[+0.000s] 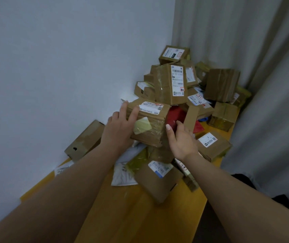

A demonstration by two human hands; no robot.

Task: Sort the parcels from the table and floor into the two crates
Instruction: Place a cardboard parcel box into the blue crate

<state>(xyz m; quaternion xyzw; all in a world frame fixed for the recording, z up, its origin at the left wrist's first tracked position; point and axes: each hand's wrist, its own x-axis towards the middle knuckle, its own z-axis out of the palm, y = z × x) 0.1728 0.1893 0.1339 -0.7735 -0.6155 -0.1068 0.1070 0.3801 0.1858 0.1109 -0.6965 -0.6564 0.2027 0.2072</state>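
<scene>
Taped cardboard parcel [149,122] gripped at pile front on wooden table [131,216].
Boxy, glossy-taped, white-labelled; held along its left side by left hand [121,127], fingers curled over the top edge. Right hand [180,139] spread loose just beside its right edge, nothing grasped, near red packet [175,116].

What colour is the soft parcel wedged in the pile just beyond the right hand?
Red: the soft red parcel shows best in the head view, among brown cardboard boxes.

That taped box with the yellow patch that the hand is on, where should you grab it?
By its two short ends, one hand each side. The taped box lies tilted atop the pile; the left hand already grips its left end, and the right hand is open beside its free right end.
</scene>
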